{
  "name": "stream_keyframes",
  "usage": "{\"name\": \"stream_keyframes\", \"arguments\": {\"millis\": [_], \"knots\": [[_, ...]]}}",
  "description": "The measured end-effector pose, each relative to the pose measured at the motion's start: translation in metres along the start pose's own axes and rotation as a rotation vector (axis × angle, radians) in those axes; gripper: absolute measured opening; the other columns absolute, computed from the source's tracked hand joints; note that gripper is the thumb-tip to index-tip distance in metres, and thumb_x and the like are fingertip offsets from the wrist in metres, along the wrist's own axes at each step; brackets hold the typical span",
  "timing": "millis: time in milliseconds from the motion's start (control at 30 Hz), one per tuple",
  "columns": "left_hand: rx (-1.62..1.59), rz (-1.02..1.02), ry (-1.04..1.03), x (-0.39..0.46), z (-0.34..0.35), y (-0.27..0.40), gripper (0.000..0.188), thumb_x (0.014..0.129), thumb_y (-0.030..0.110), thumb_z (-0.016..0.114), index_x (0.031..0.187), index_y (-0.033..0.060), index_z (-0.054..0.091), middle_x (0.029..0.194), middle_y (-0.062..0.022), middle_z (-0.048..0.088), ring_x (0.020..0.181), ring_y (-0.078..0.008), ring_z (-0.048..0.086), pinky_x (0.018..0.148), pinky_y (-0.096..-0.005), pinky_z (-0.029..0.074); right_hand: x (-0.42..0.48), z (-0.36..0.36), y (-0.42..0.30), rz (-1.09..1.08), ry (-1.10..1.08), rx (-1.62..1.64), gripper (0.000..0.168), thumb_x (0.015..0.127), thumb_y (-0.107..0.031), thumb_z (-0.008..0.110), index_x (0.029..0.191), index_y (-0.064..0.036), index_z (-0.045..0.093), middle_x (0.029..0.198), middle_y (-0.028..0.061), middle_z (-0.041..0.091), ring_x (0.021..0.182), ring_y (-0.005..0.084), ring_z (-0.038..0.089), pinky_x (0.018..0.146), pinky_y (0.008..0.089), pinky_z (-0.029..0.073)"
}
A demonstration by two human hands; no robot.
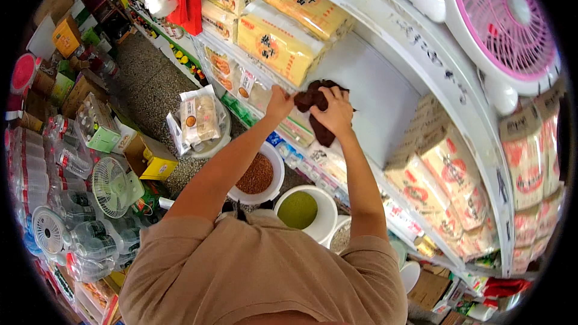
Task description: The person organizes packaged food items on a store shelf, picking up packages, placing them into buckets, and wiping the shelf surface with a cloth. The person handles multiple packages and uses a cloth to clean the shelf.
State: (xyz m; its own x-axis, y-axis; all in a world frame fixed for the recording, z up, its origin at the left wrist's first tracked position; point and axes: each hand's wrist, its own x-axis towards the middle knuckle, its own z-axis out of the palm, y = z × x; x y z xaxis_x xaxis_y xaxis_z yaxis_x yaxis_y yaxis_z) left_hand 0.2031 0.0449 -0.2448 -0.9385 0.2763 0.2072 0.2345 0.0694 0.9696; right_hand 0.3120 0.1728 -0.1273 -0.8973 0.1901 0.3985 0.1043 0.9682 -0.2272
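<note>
A crumpled dark brown cloth (pixel 324 133) lies on the white shelf board (pixel 384 76) in front of me. My right hand (pixel 334 110) is on top of this cloth, its fingers curled into the folds. At the shelf's front edge is my left hand (pixel 281 104), close to the cloth's left end; its fingertips are partly hidden, and I cannot tell whether they pinch the cloth. Yellow noodle packs (pixel 275 49) are stacked just beyond my left hand. To the right on the same shelf stand several paper-wrapped packs (pixel 451 167).
Below the shelf stand a white bucket of reddish-brown grains (pixel 255 174) and another of green beans (pixel 298 210). Bagged noodles (pixel 198 117) rest on a round container at left. A pink-and-white fan (pixel 505 13) sits above right. Bottles (pixel 90 230) and cartons crowd the left floor.
</note>
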Motion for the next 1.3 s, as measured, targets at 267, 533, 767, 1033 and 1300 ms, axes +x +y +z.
{"name": "stream_keyframes", "arguments": {"millis": [267,533,767,1033,1300], "knots": [[-0.047,-0.103,-0.206,-0.049,-0.051,-0.033,0.034,0.084,0.029,0.054,0.096,0.0013,0.039,0.083,-0.0142,0.054,0.075,-0.0281,0.055,0.068,-0.0372,0.043,-0.105,-0.049,-0.021,0.076,0.125,-0.138,0.051,0.051,-0.018,0.070,0.100,-0.015,0.055,0.094,0.0092,0.052,0.084,0.0326,0.050,0.070,0.0405,0.047],[0.356,-0.245,-0.462,-0.235,-0.269,-0.089,0.034,0.083,0.032,0.054,0.093,0.0001,0.053,0.091,-0.0158,0.054,0.088,-0.0272,0.054,0.078,-0.0378,0.041,-0.084,-0.074,-0.024,0.303,0.269,-0.059,0.042,0.056,-0.021,0.065,0.096,-0.013,0.057,0.087,0.0081,0.058,0.079,0.0284,0.057,0.065,0.0387,0.049],[0.051,-0.896,-0.022,-0.359,-0.364,-0.111,0.029,0.080,0.023,0.059,0.098,0.0027,0.048,0.082,-0.0065,0.056,0.066,-0.0151,0.055,0.056,-0.0266,0.045,0.010,0.009,-0.052,0.232,0.085,-0.083,0.047,0.064,-0.031,0.063,0.107,-0.013,0.054,0.097,0.0115,0.056,0.086,0.0324,0.055,0.073,0.0403,0.047],[-0.051,-0.912,-0.140,-0.322,-0.327,-0.085,0.033,0.082,0.026,0.058,0.101,0.0018,0.048,0.079,-0.0051,0.056,0.062,-0.0098,0.052,0.049,-0.0219,0.040,-0.059,-0.012,-0.004,0.272,0.180,-0.149,0.048,0.064,-0.036,0.064,0.104,-0.011,0.056,0.096,0.0127,0.058,0.087,0.0297,0.057,0.073,0.0399,0.047],[-0.045,-0.873,-0.285,-0.305,-0.330,-0.107,0.035,0.081,0.033,0.059,0.098,0.0042,0.048,0.080,-0.0032,0.055,0.065,-0.0108,0.053,0.053,-0.0254,0.040,-0.142,-0.081,0.031,0.481,0.109,-0.405,0.048,0.062,-0.033,0.068,0.102,-0.011,0.057,0.086,0.0143,0.060,0.074,0.0311,0.060,0.063,0.0406,0.049]]}}
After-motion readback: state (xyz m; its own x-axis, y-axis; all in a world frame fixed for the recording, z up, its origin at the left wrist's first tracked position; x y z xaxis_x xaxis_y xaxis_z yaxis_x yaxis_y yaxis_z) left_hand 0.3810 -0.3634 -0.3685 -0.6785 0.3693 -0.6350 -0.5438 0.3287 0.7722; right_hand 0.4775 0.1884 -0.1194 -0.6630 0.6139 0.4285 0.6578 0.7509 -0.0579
